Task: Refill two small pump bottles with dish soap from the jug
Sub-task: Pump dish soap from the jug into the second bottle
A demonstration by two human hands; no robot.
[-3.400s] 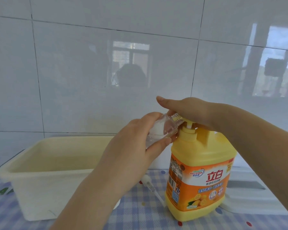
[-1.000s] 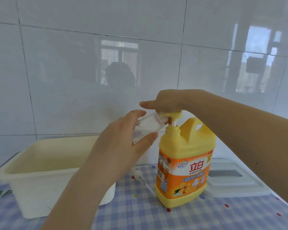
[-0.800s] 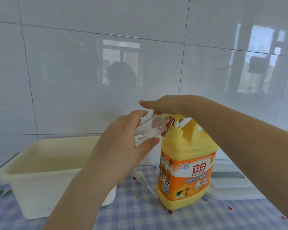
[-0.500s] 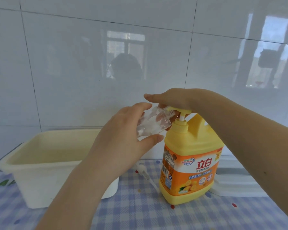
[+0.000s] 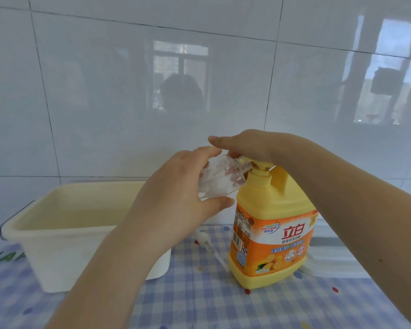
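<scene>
A yellow dish soap jug with an orange label stands upright on the checked tablecloth. My left hand grips a small clear bottle, tilted with its threaded neck against the spout of the jug's yellow pump. My right hand lies palm down on top of the pump head, fingers stretched out to the left. The small bottle's white pump top with its dip tube lies on the cloth between the tub and the jug.
A cream plastic tub stands at the left against the white tiled wall. A flat white lid lies behind and to the right of the jug. The blue checked tablecloth covers the front.
The pump head sits lower over the jug's collar than half a second ago, under my right hand. My left hand still holds the clear bottle at the spout. The camera view has shifted slightly.
</scene>
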